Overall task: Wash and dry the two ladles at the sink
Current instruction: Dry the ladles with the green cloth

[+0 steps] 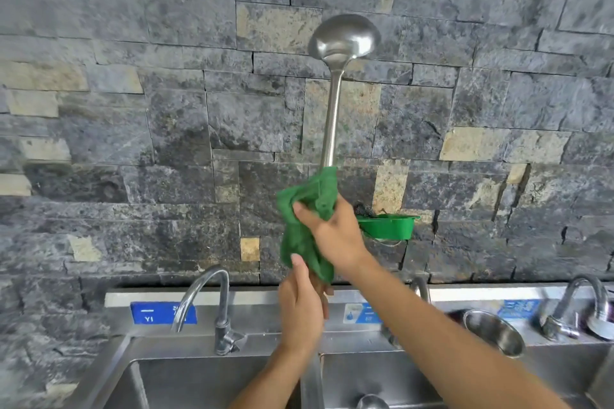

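1. Rough grey and tan stone wall [133, 109] fills the background above a stainless steel sink [186, 382] with several basins.
2. Held upright before the wall, a stainless steel ladle [335, 90] stands bowl-up, its rounded bowl at the top showing a dull, smooth sheen and its long, slim handle running straight down into a green cloth [300, 229].
3. The right hand [332, 232], reaching in from the lower right, is closed over the cloth and the ladle's handle, thumb pressed across the bunched fabric.
4. The left hand [300, 302], rising from below, is closed on the lower end of the handle and the hanging tail of the cloth; the two hands sit one just above the other, nearly touching.
5. Behind the right hand, a green plastic holder [388, 226] is fixed to the wall.
6. A curved steel tap [212, 302] stands at the left basin, another tap [578, 305] at the far right; blue labels [162, 313] mark the sink's back panel.
7. A steel bowl [495, 332] rests tilted on the ledge to the right of the arms.
8. At the bottom edge, a rounded metal object [372, 402] lies in the middle basin, too cropped to identify.
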The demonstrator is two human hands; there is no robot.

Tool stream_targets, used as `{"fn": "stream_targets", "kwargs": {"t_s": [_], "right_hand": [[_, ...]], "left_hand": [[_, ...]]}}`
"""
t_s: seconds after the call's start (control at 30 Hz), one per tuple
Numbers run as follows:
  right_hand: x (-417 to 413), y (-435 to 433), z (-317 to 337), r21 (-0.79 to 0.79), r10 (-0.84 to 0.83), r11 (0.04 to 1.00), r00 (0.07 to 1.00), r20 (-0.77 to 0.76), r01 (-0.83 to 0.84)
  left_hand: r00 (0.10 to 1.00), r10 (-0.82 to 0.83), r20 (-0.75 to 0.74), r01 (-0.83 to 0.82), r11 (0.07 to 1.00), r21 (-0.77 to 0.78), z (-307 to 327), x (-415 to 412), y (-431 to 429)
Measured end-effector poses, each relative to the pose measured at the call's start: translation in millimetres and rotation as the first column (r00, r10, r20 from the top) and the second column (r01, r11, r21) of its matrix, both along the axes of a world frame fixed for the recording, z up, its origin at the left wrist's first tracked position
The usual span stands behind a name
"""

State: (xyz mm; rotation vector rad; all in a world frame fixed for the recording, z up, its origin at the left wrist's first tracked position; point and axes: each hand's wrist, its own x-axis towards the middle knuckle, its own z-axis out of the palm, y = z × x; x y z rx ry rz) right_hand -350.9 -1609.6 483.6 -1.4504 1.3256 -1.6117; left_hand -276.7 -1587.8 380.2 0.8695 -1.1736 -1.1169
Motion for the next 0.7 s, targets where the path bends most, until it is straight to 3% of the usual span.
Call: {"fn": "stream_targets", "kwargs": {"t_s": [0.1, 0.2, 0.27, 0.33, 0.4, 0.47, 0.53, 0.6, 0.7], "right_hand": [[3.7, 11.0, -42.0, 0.009, -0.044, 0.999, 0.996, -0.08, 0.045], [-13.4, 14.0, -39.9, 0.048, -0.074, 0.995, 0.975, -0.21, 0.085], [-31.0, 16.6, -36.5, 0.064, -0.087, 0.992, 0.945, -0.314, 0.113], [-45.4, 21.4, -34.1, 0.086, -0.083, 0.988, 0.91, -0.407, 0.128], [-49.0, 28.6, -33.4, 0.098, -0.055, 0.988, 0.875, -0.482, 0.116], [-44.3, 36.5, -34.1, 0.114, 0.003, 0.991, 0.856, -0.517, 0.065], [-37.2, 44.6, -34.1, 0.131, 0.073, 0.991, 0.846, -0.528, -0.004], [-32.8, 51.4, -31.8, 0.178, 0.15, 0.982, 0.855, -0.497, -0.069], [-34.7, 64.1, -33.5, 0.258, 0.255, 0.956, 0.821, -0.511, -0.136]], "left_hand": [[0.998, 0.044, 0.037, -0.047, 0.995, 0.091, 3.5, -4.7, -2.6], [0.933, -0.065, 0.355, 0.012, 0.989, 0.148, 3.7, 10.9, -5.5], [0.872, -0.068, 0.485, 0.037, 0.997, 0.073, 14.1, 35.7, -19.8], [0.87, 0.122, 0.477, -0.085, 0.992, -0.098, 36.4, 56.4, -40.4], [0.867, 0.179, 0.464, -0.116, 0.98, -0.161, 68.4, 56.9, -58.3], [0.917, 0.015, 0.398, 0.01, 0.998, -0.06, 98.7, 34.9, -71.6], [0.984, -0.125, 0.124, 0.112, 0.987, 0.113, 114.9, 10.7, -80.7], [0.987, -0.107, -0.124, 0.129, 0.974, 0.185, 116.2, 0.9, -82.4], [0.969, 0.009, -0.248, 0.046, 0.976, 0.215, 110.8, 3.5, -88.4]]}}
